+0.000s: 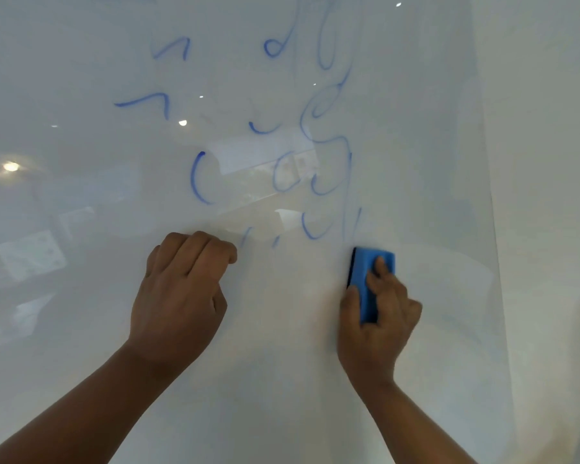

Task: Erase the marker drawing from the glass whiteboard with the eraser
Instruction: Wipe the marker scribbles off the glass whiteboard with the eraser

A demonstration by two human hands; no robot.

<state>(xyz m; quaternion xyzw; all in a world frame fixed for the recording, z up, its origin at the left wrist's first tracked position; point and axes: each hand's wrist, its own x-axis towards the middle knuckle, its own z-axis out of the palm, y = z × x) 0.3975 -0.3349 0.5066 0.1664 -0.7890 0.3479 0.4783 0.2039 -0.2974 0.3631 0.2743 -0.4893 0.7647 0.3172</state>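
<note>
Head view, single frame. I see the glass whiteboard (81, 329) filling nearly the whole picture, its right edge running down the right side of the frame with a pale wall (549, 128) beyond it.

Right hand (379, 316), lower right of centre: grasping the eraser (370, 266). Thumb on its left edge, fingers laid across its blue face and right side. The eraser is a blue block with a dark strip along its left edge, standing roughly upright with its top tilted slightly right, and held against the glass.

Left hand (181, 289), lower centre: clenched into a loose fist, knuckles toward the board, holding nothing. I cannot tell whether it touches the glass.

The marker drawing (315, 155) is blue loops and strokes spread across the upper centre of the frame; several are faint and smeared. The lowest strokes sit just above the eraser and to the right of the left fist.

Ceiling lights (10, 166) reflect in the glass at left.
</note>
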